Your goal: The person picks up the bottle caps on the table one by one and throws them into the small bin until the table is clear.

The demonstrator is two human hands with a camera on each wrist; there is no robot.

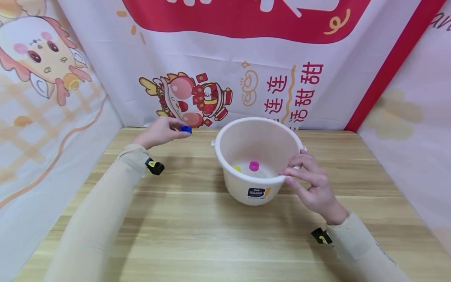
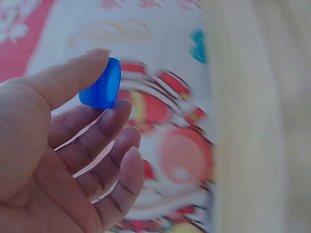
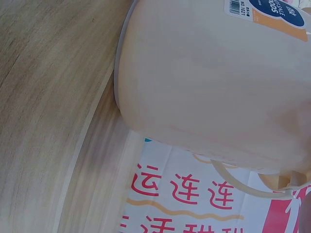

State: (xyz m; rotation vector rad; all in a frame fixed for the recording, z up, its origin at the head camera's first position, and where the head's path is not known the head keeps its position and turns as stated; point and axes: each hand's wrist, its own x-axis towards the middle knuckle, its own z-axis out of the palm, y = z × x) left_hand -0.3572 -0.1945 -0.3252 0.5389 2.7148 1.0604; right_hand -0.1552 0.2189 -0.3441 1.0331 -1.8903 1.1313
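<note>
Between thumb and fingertips, my left hand (image 1: 163,131) pinches a blue bottle cap (image 2: 103,85), held to the left of a cream plastic bucket (image 1: 235,187). The cap's ridged side and flat top show in the left wrist view. My right hand (image 1: 311,184) grips the bucket's rim at the near right, thumb outside and fingers over the edge. Inside, on the bottom, lie a pink bottle cap (image 1: 254,166) and a yellow piece (image 1: 237,169), partly hidden by the near rim. In the right wrist view the bucket's outer wall (image 3: 209,82) fills much of the picture.
The bucket stands on a wood-grain table (image 1: 183,231). Behind it hangs a printed cloth (image 1: 225,51) with a cartoon dragon and red writing. More printed cloth closes off the left and right sides. The bucket's handle (image 3: 248,189) hangs along its wall.
</note>
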